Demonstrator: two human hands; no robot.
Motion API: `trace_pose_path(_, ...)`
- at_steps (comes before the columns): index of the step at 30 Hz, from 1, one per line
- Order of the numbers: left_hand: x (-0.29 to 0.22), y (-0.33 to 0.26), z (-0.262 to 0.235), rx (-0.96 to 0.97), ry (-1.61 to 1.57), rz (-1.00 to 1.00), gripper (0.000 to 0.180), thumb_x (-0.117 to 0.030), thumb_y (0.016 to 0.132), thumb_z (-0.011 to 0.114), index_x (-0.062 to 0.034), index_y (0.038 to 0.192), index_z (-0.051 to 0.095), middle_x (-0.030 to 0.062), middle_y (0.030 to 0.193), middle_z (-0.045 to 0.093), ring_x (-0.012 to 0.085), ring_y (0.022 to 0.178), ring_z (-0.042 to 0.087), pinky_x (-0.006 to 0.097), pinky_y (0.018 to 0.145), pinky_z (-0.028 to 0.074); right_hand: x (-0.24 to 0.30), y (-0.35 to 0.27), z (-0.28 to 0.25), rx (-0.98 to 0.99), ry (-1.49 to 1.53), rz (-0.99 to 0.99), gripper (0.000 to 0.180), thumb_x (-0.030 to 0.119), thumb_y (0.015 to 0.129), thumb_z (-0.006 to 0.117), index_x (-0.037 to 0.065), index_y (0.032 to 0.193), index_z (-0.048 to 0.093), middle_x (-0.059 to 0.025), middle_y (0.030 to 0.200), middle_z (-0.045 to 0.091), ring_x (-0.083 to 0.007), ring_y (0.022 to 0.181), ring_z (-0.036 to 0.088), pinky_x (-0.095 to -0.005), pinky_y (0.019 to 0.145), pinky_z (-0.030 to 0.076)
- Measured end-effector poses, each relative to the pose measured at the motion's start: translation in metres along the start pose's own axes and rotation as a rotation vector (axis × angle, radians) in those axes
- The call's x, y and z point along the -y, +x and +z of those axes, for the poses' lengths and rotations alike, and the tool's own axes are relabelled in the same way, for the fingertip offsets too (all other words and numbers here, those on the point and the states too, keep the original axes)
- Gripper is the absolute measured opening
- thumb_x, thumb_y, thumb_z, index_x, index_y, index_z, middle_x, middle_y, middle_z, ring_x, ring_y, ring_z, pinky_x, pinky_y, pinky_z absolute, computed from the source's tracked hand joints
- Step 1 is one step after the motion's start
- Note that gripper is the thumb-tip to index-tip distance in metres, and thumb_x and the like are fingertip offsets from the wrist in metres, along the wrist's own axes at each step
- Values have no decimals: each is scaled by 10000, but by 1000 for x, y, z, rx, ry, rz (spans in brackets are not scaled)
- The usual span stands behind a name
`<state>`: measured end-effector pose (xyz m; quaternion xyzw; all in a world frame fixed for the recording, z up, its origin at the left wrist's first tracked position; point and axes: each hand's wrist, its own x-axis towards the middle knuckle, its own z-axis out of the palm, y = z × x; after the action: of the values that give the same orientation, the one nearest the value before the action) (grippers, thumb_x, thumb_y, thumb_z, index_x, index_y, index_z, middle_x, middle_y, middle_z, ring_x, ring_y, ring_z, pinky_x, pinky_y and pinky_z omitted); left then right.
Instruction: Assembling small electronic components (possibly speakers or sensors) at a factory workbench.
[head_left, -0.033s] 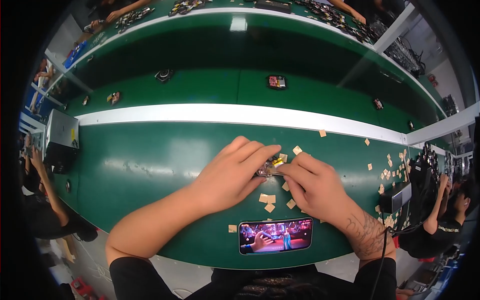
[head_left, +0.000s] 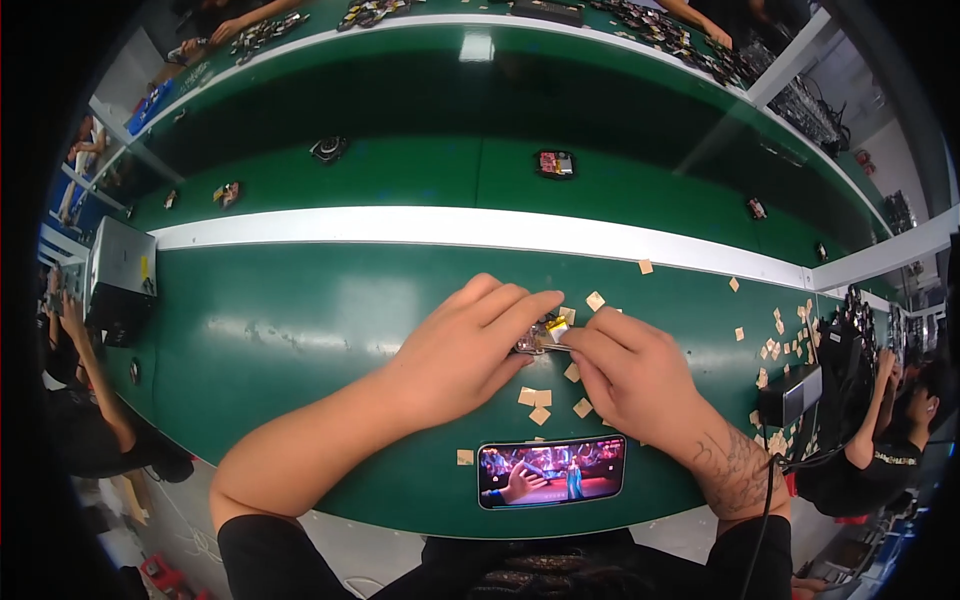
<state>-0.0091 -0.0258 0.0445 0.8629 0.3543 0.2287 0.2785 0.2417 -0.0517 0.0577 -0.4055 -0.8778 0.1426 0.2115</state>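
My left hand [head_left: 462, 342] is closed around a small electronic device [head_left: 531, 342] with a clear-looking casing, holding it just above the green bench. A silver battery-like piece with a yellow edge [head_left: 557, 327] shows on the device's right side. Close against it, my right hand [head_left: 635, 372] pinches a thin metal tool [head_left: 556, 348] whose tip meets the device. Most of that tool is hidden by my fingers. Small tan square pieces [head_left: 540, 415] lie around both hands. Below them, a phone [head_left: 552, 473] rests on its back, its lit screen playing a video.
Beyond a white rail [head_left: 480, 226], a green strip carries spaced-out devices, among them a pink-and-silver one [head_left: 555, 164]. A grey metal box [head_left: 125, 270] stands at left. At right are a black box [head_left: 790, 395] with a cable and more tan squares. Other people work on several sides.
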Motion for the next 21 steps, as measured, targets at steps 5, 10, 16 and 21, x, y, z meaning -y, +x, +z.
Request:
trace_pose_path(5, -2, 1, 7, -54, 62, 67, 713, -13, 834, 825, -53, 1501, 577, 125, 1239, 656, 362, 1126, 600, 438, 973, 544, 14, 3, -7, 53, -243, -13, 330, 86, 774, 762, 51, 1094, 685, -47, 955, 604, -235, 870, 696, -380, 652, 586)
trace_pose_path(10, -6, -2, 8, -112, 115, 137, 710, -5, 821, 827, -46, 1486, 584, 121, 1190, 653, 349, 1082, 601, 445, 948, 540, 17, 2, -1, 35, -197, 18, 308, 48, 810, 721, 55, 1116, 682, -61, 961, 603, -258, 857, 700, -395, 661, 590)
trace_pose_path(16, -3, -3, 10, -138, -30, -17, 697, 1, 835, 844, -58, 1475, 574, 150, 1189, 694, 363, 1103, 637, 449, 955, 543, -13, 0, 12, -83, 335, 180, 202, -31, 959, 698, 33, 1151, 704, -106, 990, 653, -299, 819, 692, -377, 708, 570)
trace_pose_path(21, -3, 0, 8, -117, -10, -21, 707, -8, 829, 860, -63, 1473, 574, 158, 1186, 703, 368, 1114, 648, 452, 959, 547, -25, 2, 8, -195, 451, 110, 275, -91, 973, 633, 20, 1217, 693, -149, 1009, 650, -291, 853, 691, -372, 750, 561)
